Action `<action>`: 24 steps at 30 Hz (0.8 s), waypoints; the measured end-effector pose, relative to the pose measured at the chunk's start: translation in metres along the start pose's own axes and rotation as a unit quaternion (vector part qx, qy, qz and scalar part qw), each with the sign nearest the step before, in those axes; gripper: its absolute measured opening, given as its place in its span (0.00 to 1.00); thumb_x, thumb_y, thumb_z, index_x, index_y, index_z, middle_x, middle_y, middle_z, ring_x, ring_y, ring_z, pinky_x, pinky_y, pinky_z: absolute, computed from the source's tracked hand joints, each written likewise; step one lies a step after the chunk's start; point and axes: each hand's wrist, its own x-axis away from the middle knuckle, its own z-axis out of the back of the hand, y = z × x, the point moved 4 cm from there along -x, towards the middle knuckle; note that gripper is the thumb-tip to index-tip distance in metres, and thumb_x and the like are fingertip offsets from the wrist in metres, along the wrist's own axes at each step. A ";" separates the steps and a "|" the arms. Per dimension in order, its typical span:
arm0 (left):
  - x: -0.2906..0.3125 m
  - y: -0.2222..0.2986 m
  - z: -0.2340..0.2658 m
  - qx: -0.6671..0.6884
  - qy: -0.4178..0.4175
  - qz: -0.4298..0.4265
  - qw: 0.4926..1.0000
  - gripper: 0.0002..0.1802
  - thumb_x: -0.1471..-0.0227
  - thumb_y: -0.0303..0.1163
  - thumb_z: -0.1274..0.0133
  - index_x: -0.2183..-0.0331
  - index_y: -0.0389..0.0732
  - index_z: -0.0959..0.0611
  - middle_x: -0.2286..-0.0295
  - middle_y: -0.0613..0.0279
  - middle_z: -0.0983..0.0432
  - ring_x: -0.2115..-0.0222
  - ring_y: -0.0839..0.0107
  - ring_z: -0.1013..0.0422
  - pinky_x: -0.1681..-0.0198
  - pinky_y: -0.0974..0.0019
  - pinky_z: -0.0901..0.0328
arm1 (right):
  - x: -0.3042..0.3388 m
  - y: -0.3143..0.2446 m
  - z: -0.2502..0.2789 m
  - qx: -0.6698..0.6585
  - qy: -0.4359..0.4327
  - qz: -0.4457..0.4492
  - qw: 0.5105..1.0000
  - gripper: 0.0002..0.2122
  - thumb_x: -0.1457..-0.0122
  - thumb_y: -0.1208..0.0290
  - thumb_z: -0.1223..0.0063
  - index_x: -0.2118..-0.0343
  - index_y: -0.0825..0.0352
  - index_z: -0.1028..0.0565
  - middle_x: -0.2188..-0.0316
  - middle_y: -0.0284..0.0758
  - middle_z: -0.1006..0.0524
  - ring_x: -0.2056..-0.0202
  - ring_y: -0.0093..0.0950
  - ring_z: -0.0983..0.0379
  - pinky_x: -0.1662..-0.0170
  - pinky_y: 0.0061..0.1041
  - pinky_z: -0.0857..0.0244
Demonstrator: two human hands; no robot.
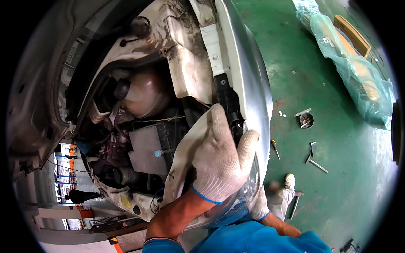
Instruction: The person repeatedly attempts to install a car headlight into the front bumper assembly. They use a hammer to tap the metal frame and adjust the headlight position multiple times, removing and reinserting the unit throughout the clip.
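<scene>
My left hand (219, 162), in a white knit glove with a blue cuff, lies over the inner edge of a car's front corner. Its index finger stretches toward a black plastic bracket (228, 97) along the silver fender (253, 76). The thumb is spread apart over the outer edge; the remaining fingers are hidden. Under the wrist a clear headlight lens (249, 189) shows. My right hand (259, 206), gloved alike, is low at the outer side of the lens; its fingers are hidden behind the car's edge.
The raised hood (38, 105) and engine bay with a grey box (147, 147) fill the left. On the green floor lie a screwdriver (275, 149), a hammer (295, 204), a T-shaped tool (317, 165), a round dish (306, 121) and a plastic-wrapped part (358, 71).
</scene>
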 end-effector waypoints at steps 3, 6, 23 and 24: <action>0.001 0.000 -0.005 -0.051 0.041 -0.043 0.997 0.48 0.42 0.47 0.43 0.38 0.19 0.44 0.47 0.16 0.35 0.52 0.31 0.27 0.52 0.48 0.27 | -0.005 0.010 0.016 0.035 0.009 -0.011 0.999 0.35 0.32 0.34 0.73 0.28 0.49 0.45 0.31 0.33 0.38 0.34 0.39 0.40 0.37 0.53 0.43; 0.001 0.004 -0.001 -0.015 0.035 0.013 0.999 0.47 0.42 0.47 0.43 0.38 0.20 0.43 0.50 0.18 0.32 0.55 0.32 0.25 0.55 0.46 0.26 | -0.005 0.012 0.024 0.082 0.022 0.001 0.996 0.34 0.31 0.35 0.71 0.28 0.47 0.45 0.31 0.31 0.38 0.33 0.38 0.41 0.35 0.54 0.47; 0.002 0.007 0.005 -0.042 0.128 -0.017 0.991 0.55 0.47 0.57 0.40 0.38 0.20 0.42 0.61 0.32 0.22 0.66 0.43 0.21 0.65 0.49 0.26 | -0.011 0.009 0.019 -0.152 -0.103 0.029 0.983 0.29 0.27 0.45 0.68 0.34 0.60 0.35 0.39 0.39 0.28 0.41 0.41 0.32 0.36 0.43 0.39; 0.001 0.006 0.004 -0.041 0.124 -0.018 0.991 0.55 0.47 0.56 0.39 0.38 0.21 0.42 0.59 0.31 0.23 0.64 0.43 0.21 0.64 0.48 0.26 | -0.005 0.006 0.006 -0.063 0.042 0.017 0.997 0.29 0.27 0.44 0.69 0.34 0.60 0.35 0.40 0.39 0.28 0.41 0.41 0.32 0.36 0.44 0.40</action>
